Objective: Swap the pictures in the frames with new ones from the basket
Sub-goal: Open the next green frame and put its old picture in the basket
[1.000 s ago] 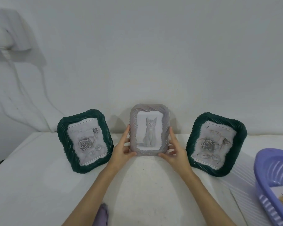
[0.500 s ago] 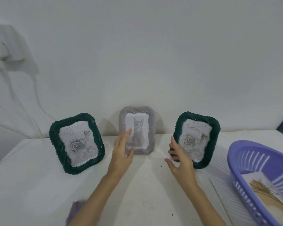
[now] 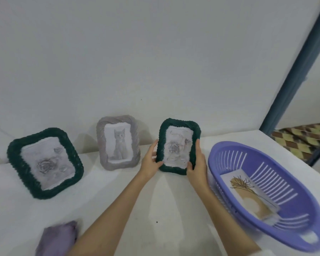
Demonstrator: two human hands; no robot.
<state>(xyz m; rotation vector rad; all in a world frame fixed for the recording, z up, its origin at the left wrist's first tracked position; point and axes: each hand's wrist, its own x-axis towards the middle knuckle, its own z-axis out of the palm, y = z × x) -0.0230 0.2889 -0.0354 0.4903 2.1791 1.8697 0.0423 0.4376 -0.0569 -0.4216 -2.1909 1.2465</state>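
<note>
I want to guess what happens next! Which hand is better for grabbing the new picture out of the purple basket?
Probably the right hand. It holds the green frame on the side next to the purple basket, where the flower picture lies. The left hand is on the frame's far side and could keep holding it.

We count three frames: two green ones (image 3: 44,163) (image 3: 178,145) and one grey (image 3: 118,142). We see one basket (image 3: 288,226) with one picture (image 3: 248,195) showing inside, one purple cloth (image 3: 57,239), and two hands (image 3: 151,161) (image 3: 197,166).

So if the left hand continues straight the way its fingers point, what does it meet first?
Probably the wall behind, passing between the grey frame and the green frame that the left hand holds; depth is unclear.
</note>
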